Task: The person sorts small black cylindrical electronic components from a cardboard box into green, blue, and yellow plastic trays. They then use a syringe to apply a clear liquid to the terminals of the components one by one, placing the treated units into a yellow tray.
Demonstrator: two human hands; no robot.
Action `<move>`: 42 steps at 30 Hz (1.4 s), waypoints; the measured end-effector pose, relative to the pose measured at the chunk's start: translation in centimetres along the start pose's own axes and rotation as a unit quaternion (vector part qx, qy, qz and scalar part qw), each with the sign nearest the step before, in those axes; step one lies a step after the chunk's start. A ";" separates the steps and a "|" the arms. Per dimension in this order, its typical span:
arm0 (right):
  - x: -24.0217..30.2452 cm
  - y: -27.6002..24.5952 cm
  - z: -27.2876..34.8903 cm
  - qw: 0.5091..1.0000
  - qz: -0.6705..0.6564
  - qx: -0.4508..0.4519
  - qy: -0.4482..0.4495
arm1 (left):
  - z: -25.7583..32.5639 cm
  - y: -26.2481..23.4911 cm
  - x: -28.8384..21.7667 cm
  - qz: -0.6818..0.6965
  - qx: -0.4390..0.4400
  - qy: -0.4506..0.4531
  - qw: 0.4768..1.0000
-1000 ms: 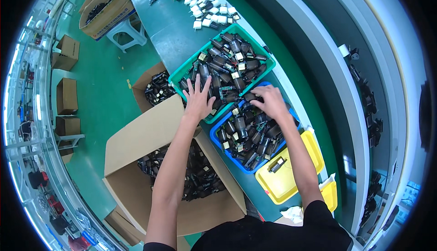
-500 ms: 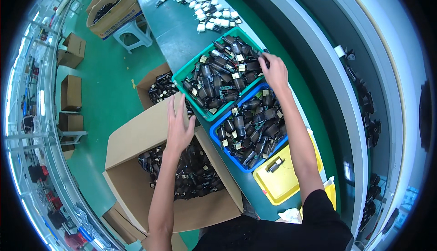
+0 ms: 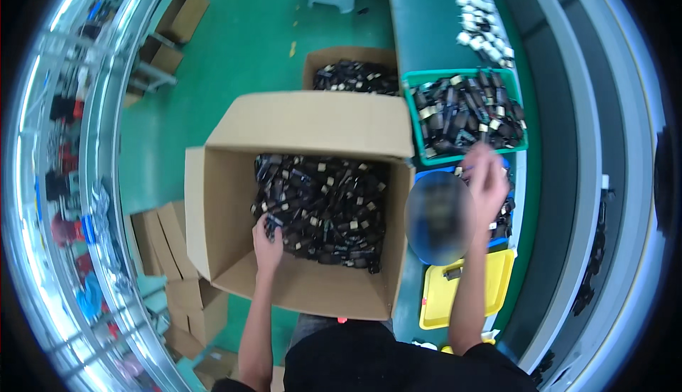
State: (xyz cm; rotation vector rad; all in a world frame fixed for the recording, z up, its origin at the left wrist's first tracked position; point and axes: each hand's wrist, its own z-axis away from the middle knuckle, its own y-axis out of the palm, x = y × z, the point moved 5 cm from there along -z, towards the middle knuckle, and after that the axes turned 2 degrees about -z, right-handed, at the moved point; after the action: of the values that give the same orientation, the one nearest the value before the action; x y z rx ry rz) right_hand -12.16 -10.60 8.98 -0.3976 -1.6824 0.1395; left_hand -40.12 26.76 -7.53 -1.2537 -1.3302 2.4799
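Cardboard box (image 3: 234,179) of black parts (image 3: 323,204): left hand (image 3: 268,239) grips parts at its 8 o'clock edge; right hand (image 3: 486,182), blurred, grip unclear, over blue bin (image 3: 497,239) at 3 o'clock

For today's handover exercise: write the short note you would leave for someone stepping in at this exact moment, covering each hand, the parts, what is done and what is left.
Left hand: down in the big cardboard box, touching the pile of small black parts; grip unclear.
Right hand: raised over the blue bin, blurred; grip unclear.
Green bin on the bench is full of the same parts; yellow bin nearly bare.
Done: both bins hold parts.
Left: the box is far from emptied.
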 end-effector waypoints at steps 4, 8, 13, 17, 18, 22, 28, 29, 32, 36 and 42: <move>-3.0 14.4 12.8 0.938 -0.009 0.315 0.145 | -4.5 3.4 14.6 -0.120 0.077 -0.170 0.975; -24.5 23.3 19.4 0.816 0.334 0.409 0.234 | -8.1 7.0 16.1 -0.185 0.047 -0.260 0.947; -28.5 27.3 20.9 0.854 0.355 0.289 0.250 | -8.9 13.0 13.5 -0.159 0.059 -0.242 0.955; -27.6 29.0 22.8 0.852 0.332 0.315 0.255 | -8.2 17.6 7.4 -0.096 0.118 -0.181 0.972; -27.9 28.9 22.8 0.854 0.306 0.330 0.261 | -8.2 18.1 6.9 -0.080 0.132 -0.178 0.972; -30.3 28.7 22.1 0.873 0.221 0.359 0.246 | -8.6 18.7 7.0 -0.048 0.108 -0.136 0.984; -29.4 28.4 23.6 0.864 0.173 0.379 0.284 | -6.9 18.6 7.3 -0.029 0.158 -0.132 0.978; -29.0 28.5 23.8 0.869 0.147 0.377 0.284 | -6.5 18.5 6.8 -0.006 0.163 -0.146 0.976; -27.7 27.8 24.5 0.894 0.096 0.340 0.275 | -5.4 17.7 5.6 0.036 0.158 -0.155 0.975; -22.5 26.2 24.0 0.923 0.055 0.286 0.250 | -4.4 16.8 5.8 0.131 0.122 -0.107 0.978; -12.4 23.5 22.2 0.958 -0.002 0.232 0.167 | -1.8 10.2 0.0 0.253 0.081 -0.037 0.963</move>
State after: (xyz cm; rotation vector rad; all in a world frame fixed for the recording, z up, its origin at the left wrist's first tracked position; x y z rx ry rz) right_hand -28.40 10.13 -13.55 -0.0554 -1.2655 0.4315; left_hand -35.81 21.58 -15.35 -1.6421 -0.8706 2.9151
